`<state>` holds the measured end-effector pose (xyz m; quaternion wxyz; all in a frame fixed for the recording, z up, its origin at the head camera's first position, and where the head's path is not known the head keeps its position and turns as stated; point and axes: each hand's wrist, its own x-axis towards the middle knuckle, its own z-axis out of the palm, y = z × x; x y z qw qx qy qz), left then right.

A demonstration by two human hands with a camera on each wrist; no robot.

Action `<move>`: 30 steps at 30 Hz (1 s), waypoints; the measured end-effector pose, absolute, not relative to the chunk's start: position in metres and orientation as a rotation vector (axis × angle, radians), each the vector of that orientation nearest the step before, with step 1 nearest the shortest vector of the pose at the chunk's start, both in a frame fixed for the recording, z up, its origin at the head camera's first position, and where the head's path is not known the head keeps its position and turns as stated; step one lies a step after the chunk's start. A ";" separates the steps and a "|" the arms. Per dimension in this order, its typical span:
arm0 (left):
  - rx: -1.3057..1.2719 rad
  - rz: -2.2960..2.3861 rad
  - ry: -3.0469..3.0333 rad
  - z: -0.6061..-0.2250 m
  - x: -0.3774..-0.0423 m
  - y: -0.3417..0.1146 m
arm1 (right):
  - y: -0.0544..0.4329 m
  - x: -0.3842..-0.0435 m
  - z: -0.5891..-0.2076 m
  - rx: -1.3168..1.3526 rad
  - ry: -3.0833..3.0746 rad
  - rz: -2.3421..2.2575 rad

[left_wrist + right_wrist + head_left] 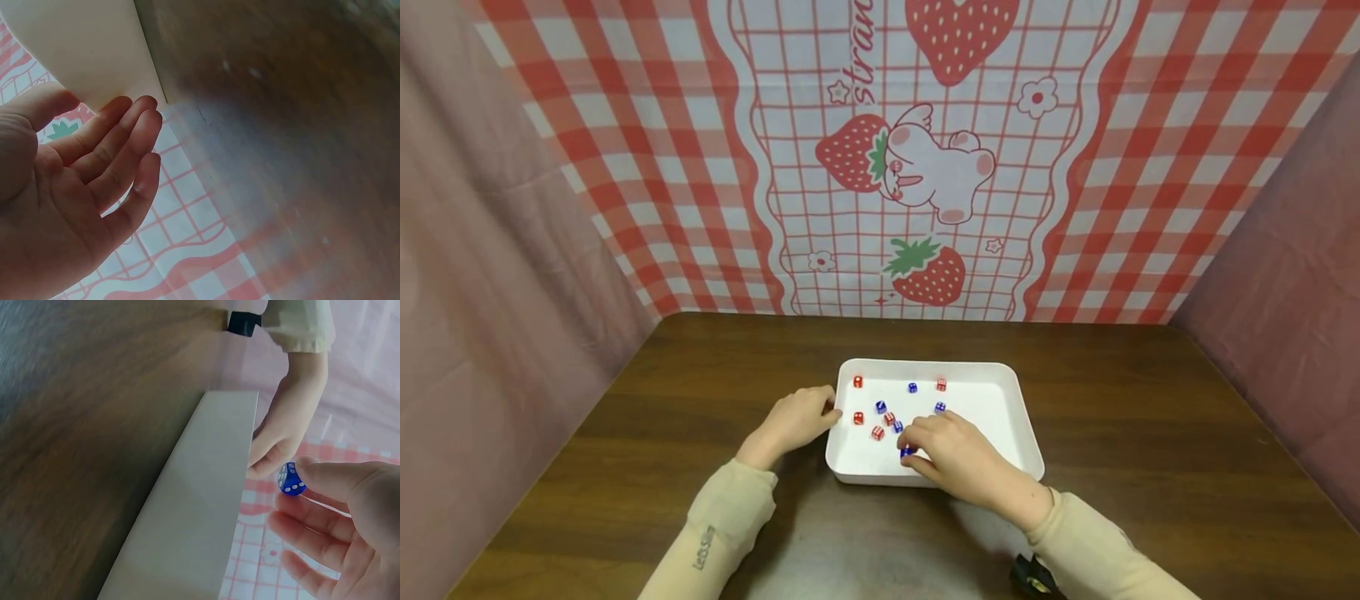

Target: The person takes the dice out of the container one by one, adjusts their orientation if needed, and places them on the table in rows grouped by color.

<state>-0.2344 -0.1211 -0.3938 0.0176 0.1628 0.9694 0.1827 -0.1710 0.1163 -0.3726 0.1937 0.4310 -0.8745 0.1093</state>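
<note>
Head view: at the far left hangs a pink curtain [490, 275], beside the brown wood-grain table [737, 358]. A cream sleeve [730, 504] with dark lettering leads to the left hand [793, 421], which holds the left wall of the shallow white tray [996, 408]; in the left wrist view, the thumb is on one side of that wall and the fingertips touch the outer side.

Inside the tray, at its left end, lie a red die [858, 382] near the far corner and another red die [859, 418] nearer the person. Next comes a loose cluster: a third red die [877, 433], a blue die [881, 407], a fourth red die [889, 418] and a second blue die [897, 427]. The right hand [962, 458] reaches over the near wall, pinching a dotted blue die [291, 480] between thumb and index finger, its other fingers loosely bent. Beyond it lie another blue die [912, 388], one more blue die [940, 407] near the knuckles, and a fifth red die [942, 385] by the far wall.

By the right sleeve [1097, 542] sits a dark object [1033, 577], partly hidden. Behind everything hangs a strawberry-print cloth [925, 167].
</note>
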 end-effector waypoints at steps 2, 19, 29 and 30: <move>0.504 0.570 3.009 -0.394 -0.235 -0.121 | 0.114 -0.168 -0.372 1.215 -2.457 0.301; 0.515 0.566 2.997 -0.393 -0.232 -0.121 | 0.091 -0.139 -0.373 1.314 -2.319 0.186; 0.537 0.545 2.984 -0.394 -0.233 -0.122 | 0.075 -0.126 -0.380 1.410 -2.289 0.205; 0.538 0.543 2.984 -0.394 -0.233 -0.122 | 0.073 -0.125 -0.381 1.422 -2.286 0.202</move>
